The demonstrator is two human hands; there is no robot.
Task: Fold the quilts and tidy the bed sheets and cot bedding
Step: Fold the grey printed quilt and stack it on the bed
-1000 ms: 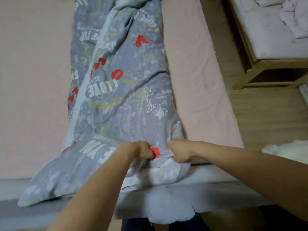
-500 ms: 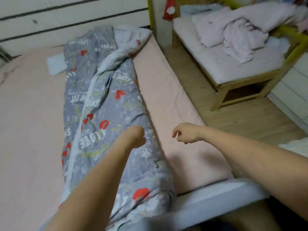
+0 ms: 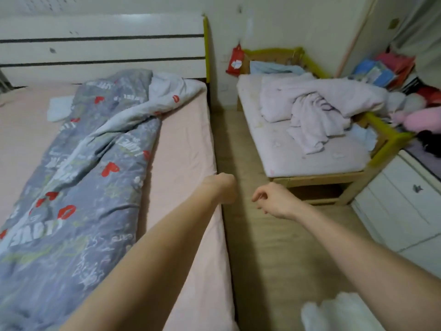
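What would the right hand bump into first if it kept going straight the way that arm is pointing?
Probably the wooden cot frame. The right hand, loosely curled and holding nothing, hangs over the wooden floor and points up the aisle, slightly towards the bed. Depth is hard to judge, so it might instead pass the cot's near corner.
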